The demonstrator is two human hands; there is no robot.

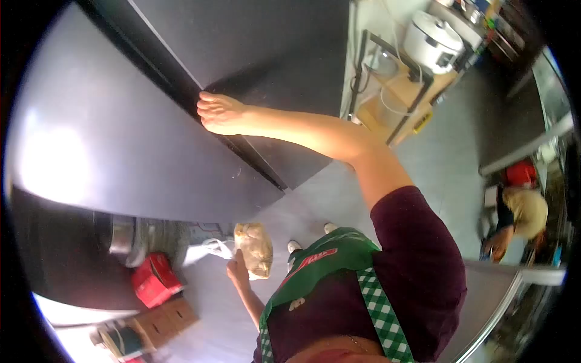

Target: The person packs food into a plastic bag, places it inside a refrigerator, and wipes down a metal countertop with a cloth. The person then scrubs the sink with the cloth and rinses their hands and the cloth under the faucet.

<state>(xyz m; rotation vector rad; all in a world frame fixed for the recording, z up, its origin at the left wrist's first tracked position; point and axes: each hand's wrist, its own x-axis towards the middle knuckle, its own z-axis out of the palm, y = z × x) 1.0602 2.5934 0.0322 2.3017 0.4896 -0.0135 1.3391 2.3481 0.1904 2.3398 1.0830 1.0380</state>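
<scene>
The plastic bag (256,251) is hanging low in the lower middle of the frame, and the left hand (238,270) is closing on its side, some fingertips being hidden. At upper left, the right hand (221,114) is resting its bent fingers against the dark edge of the metal door (145,133); whether they are hooking it, I cannot tell. Handling both well is probably a matter of keeping the bag away from the door's lower corner, supporting its sagging weight, and keeping fingertips out of the seam. The red box (156,280) and cardboard boxes (165,322) are sitting at lower left, perhaps crowding the footing on that side. Farther off, a rice cooker (432,43) is standing on a rack (404,124) at upper right, and another person (525,213) is bending at the right edge, well apart from the door.
</scene>
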